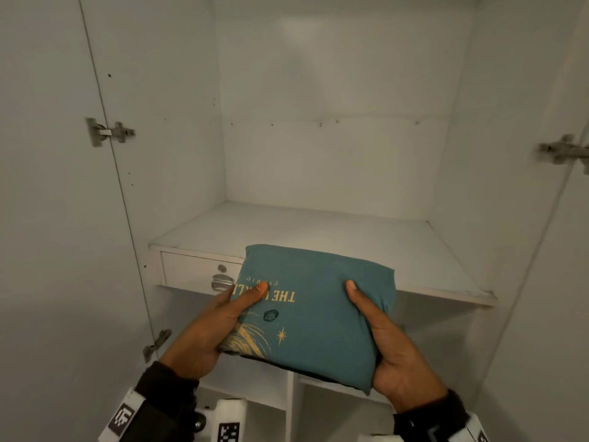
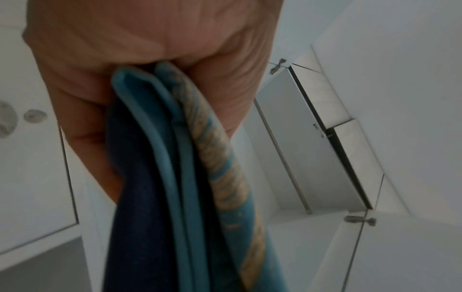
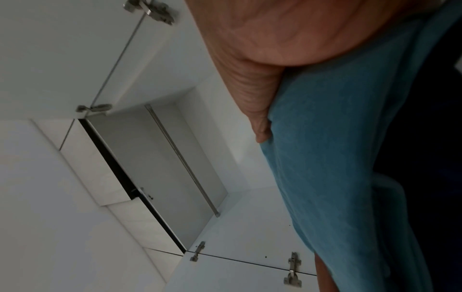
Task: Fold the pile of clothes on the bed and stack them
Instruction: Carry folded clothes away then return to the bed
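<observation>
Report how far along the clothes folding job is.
Done: the teal shirt is folded, a dark garment beneath it. In hand: left hand and right hand grip the bundle before the wardrobe shelf. Left: setting it down; the bed is out of view.

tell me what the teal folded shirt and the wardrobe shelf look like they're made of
Teal folded shirt: soft knit fabric, probably cotton jersey; matte, creasing under both thumbs, with a gold print.

Wardrobe shelf: seemingly white laminated board; flat and smooth with a faint sheen, its front edge looks scuffed.

Drawer handle under the shelf: shiny metal, likely chromed.
</observation>
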Tool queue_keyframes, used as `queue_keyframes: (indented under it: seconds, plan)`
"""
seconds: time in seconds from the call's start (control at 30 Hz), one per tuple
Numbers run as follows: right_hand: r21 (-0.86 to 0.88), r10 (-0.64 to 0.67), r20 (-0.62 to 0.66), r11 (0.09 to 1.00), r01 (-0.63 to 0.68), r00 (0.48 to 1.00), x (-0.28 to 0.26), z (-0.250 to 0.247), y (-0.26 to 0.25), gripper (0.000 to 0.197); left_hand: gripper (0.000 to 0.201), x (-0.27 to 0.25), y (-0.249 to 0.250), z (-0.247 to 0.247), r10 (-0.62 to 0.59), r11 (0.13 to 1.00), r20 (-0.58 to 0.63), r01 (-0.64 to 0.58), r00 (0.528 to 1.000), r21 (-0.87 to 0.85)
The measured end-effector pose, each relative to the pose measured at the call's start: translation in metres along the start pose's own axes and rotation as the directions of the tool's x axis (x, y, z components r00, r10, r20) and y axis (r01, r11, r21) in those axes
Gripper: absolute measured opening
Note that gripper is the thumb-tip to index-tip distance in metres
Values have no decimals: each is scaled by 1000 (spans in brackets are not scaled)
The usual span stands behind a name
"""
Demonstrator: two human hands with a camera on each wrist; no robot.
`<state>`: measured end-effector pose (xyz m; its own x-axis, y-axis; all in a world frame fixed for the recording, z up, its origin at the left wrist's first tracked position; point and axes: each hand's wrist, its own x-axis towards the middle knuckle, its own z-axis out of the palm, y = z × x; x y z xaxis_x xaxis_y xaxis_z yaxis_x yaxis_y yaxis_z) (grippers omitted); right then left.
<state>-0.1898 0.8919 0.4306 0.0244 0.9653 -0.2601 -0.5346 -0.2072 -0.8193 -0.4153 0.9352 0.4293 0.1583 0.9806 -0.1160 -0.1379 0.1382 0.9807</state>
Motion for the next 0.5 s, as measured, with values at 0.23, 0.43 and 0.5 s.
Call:
queue_keyframes:
  seconds: [0.23,0.43,0.5]
  plan:
    - [-48,39,19,998,-38,999,102,28,-2,52,44,89,-4,-42,-80,997,-97,80,992,2]
    - [-103,93,56,991,-87,994,234,66,-22,54,36,206,20,-84,-73,997,-154,76,985,16]
    - [-113,130,71,986,-121,989,285,86,-38,52,32,256,40,-101,-81,996,-174,86,981,23]
